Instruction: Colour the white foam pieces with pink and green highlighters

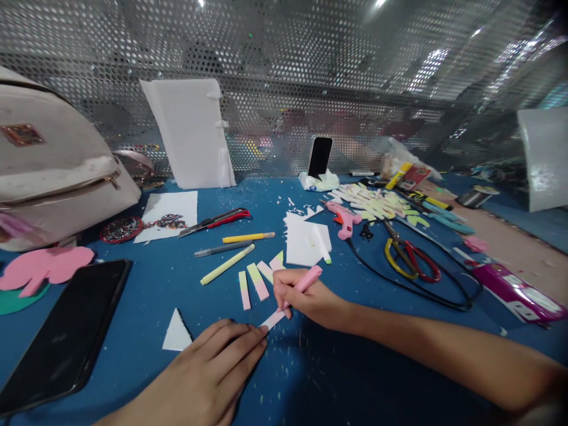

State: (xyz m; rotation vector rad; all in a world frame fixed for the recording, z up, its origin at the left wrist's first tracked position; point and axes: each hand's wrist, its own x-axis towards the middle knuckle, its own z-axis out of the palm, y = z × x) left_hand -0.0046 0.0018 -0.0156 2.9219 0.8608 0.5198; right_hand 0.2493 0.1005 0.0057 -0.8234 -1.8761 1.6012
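My right hand (306, 296) is closed around a thick pink marker (309, 278), its tip down on a small white-and-pink strip (274, 320). At the strip's near left end, the fingertips of my left hand (222, 361) hold it against the table; part of the thumb is hidden. Just beyond lie several short strips (257, 281) coloured yellow-green at one end and pink at the other. A pale yellow marker (228, 264), a grey marker (222, 249) and a yellow marker (248, 238) rest to their left. A white triangular scrap (176, 332) is beside my left hand.
White sheets (306, 239) lie ahead, near a pink glue gun (344, 219), a pile of coloured strips (373, 201) and scissors (410, 257). A utility knife (215, 222), dark tablet (66, 331) and backpack (57, 160) are leftward. A phone (320, 157) stands at the back.
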